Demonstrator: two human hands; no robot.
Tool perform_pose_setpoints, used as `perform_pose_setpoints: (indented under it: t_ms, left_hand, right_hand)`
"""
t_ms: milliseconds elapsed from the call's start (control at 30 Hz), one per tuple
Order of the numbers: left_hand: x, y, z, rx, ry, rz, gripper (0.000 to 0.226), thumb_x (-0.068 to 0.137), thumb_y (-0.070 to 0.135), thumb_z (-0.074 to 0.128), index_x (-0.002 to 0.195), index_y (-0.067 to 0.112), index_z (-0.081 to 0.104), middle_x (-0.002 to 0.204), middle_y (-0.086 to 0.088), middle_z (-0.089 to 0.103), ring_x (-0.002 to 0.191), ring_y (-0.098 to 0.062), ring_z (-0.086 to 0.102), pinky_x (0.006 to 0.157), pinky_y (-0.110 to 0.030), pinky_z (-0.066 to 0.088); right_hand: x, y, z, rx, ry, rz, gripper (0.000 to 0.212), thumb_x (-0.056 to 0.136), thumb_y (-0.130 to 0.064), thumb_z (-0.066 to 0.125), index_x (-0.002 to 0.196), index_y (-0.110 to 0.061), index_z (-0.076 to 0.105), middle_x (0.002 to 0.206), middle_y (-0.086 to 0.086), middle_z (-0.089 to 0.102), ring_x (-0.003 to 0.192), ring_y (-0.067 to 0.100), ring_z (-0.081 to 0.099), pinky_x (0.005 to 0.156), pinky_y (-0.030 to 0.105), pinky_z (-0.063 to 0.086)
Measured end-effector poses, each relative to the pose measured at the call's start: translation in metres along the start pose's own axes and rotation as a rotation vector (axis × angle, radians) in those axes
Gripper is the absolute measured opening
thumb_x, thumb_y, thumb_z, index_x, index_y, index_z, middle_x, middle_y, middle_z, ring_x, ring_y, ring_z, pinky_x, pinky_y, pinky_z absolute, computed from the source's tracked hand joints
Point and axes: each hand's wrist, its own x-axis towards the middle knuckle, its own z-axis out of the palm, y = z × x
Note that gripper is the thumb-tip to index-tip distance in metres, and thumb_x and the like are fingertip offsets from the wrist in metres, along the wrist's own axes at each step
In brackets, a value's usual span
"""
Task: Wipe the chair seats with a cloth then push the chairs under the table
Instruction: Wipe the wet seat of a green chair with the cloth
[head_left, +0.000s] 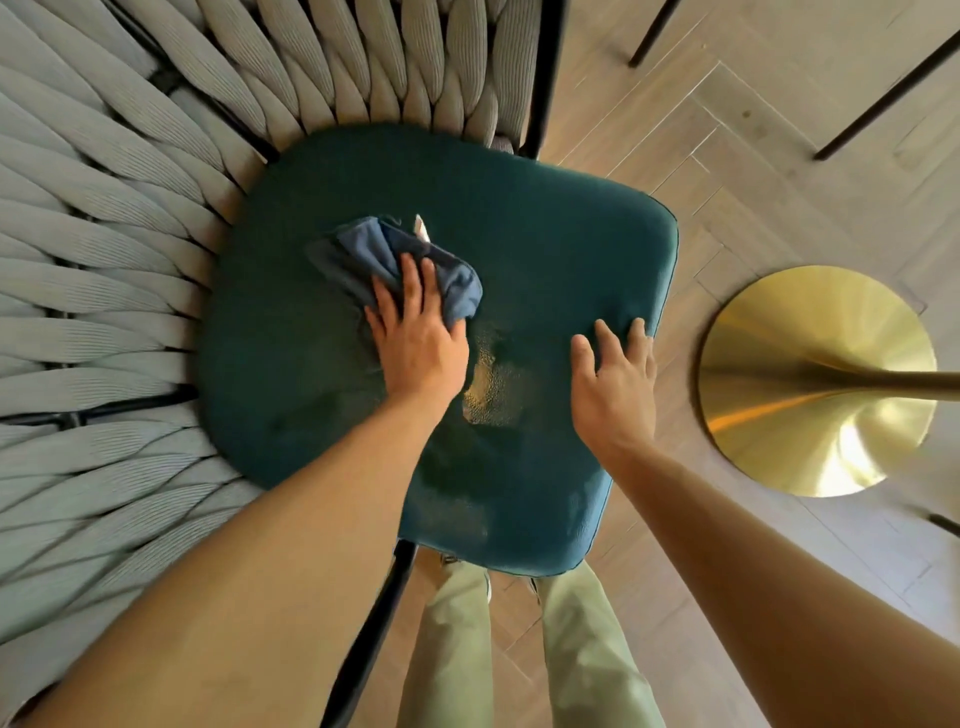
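Note:
A dark teal chair seat (545, 249) fills the middle of the head view, with a worn pale patch (488, 384) near its centre. A crumpled blue cloth (374, 260) lies on the seat's left half. My left hand (415, 332) presses flat on the cloth with straight fingers. My right hand (613, 374) rests open on the seat near its right edge, fingers spread. The chair's woven grey rope back (104, 260) curves round the seat's left and far sides.
A round brass table base (779, 364) with its column stands on the wooden floor right of the chair. Thin black legs (883, 93) of other furniture show at the top right. My legs in light green trousers (519, 649) stand in front of the seat.

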Motion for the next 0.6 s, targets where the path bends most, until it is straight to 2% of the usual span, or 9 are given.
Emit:
perform_pose_setpoints:
  t_ms: [67,167,267,433,600]
  left_hand:
    - [-0.009,0.019,0.004,0.039,-0.024,0.179,0.07,0.089,0.042,0.034,0.153,0.015,0.024,0.161,-0.004,0.019,0.142,-0.042,0.024,0.115,-0.056,0.021]
    - [-0.041,0.006,0.014,0.205,-0.1,0.553,0.074,0.088,0.041,0.051,0.153,0.019,0.025,0.162,0.0,0.017,0.144,-0.035,0.022,0.116,-0.055,0.023]
    - [-0.055,-0.035,0.013,0.245,-0.096,0.695,0.072,0.086,0.035,0.054,0.152,0.021,0.028,0.161,0.002,0.02,0.147,-0.03,0.02,0.116,-0.053,0.023]
    - [-0.043,-0.073,-0.001,0.301,-0.082,0.576,0.078,0.081,0.031,0.066,0.151,0.021,0.032,0.161,0.002,0.022,0.142,-0.032,0.03,0.115,-0.054,0.026]
    - [-0.021,-0.107,-0.014,0.292,-0.047,0.332,0.068,0.087,0.026,0.057,0.15,0.016,0.033,0.161,-0.001,0.022,0.138,-0.038,0.033,0.112,-0.058,0.028]
  right_hand:
    - [0.001,-0.001,-0.002,-0.001,-0.013,0.006,0.054,0.101,-0.047,0.032,0.15,-0.025,0.032,0.164,0.002,0.004,0.15,0.019,0.001,0.118,0.033,0.008]
    - [0.002,-0.002,-0.003,0.006,-0.028,0.014,0.054,0.101,-0.047,0.031,0.15,-0.024,0.032,0.164,0.003,0.004,0.15,0.02,0.001,0.118,0.032,0.007]
    - [0.002,-0.002,-0.003,0.008,-0.025,0.015,0.054,0.101,-0.048,0.03,0.15,-0.024,0.032,0.164,0.002,0.004,0.15,0.02,0.0,0.119,0.034,0.007]
    - [0.001,0.001,0.003,-0.015,0.009,-0.004,0.054,0.101,-0.048,0.029,0.15,-0.025,0.032,0.164,0.002,0.004,0.15,0.02,-0.001,0.12,0.036,0.007]
    - [-0.002,0.003,0.011,-0.044,0.056,-0.014,0.054,0.101,-0.047,0.031,0.151,-0.025,0.031,0.164,0.004,0.002,0.15,0.021,-0.002,0.121,0.037,0.006]
